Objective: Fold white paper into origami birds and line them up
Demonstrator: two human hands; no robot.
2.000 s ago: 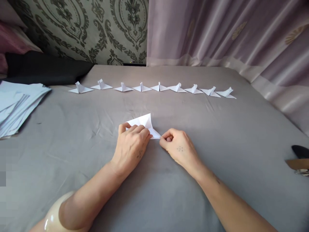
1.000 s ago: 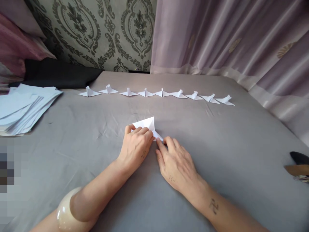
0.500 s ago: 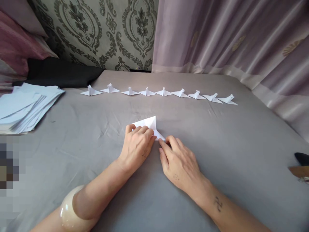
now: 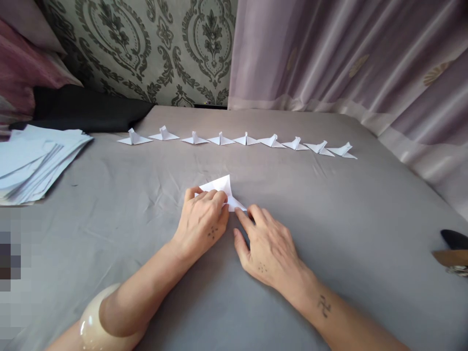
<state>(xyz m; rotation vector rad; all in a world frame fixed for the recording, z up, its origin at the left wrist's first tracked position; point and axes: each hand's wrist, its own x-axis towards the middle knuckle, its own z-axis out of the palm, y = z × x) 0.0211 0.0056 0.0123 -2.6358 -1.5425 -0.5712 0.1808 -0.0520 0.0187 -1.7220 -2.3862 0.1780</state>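
Note:
A partly folded white sheet of paper (image 4: pixel 221 185) lies on the grey cloth, one corner pointing up and another pointing right. My left hand (image 4: pixel 203 209) is curled over its left and middle part, fingers bent and pressing on it, so much of the paper is hidden. At the right-hand corner, the index fingertip of my right hand (image 4: pixel 265 239) touches the paper. That hand's thumb stands apart from the index finger, and its other fingers rest lightly bent on the cloth.
Several folded white paper birds (image 4: pixel 246 140) stand in a row across the back. A stack of white paper (image 4: pixel 40 165) lies at the left, near a black cloth (image 4: pixel 84 109). Brown and black objects (image 4: pixel 451 257) sit at the right edge. A purple curtain (image 4: pixel 310 53) hangs behind.
The whole view has shifted slightly to the right. My right thumb has spread a little farther from the index finger. My left hand still holds the paper.

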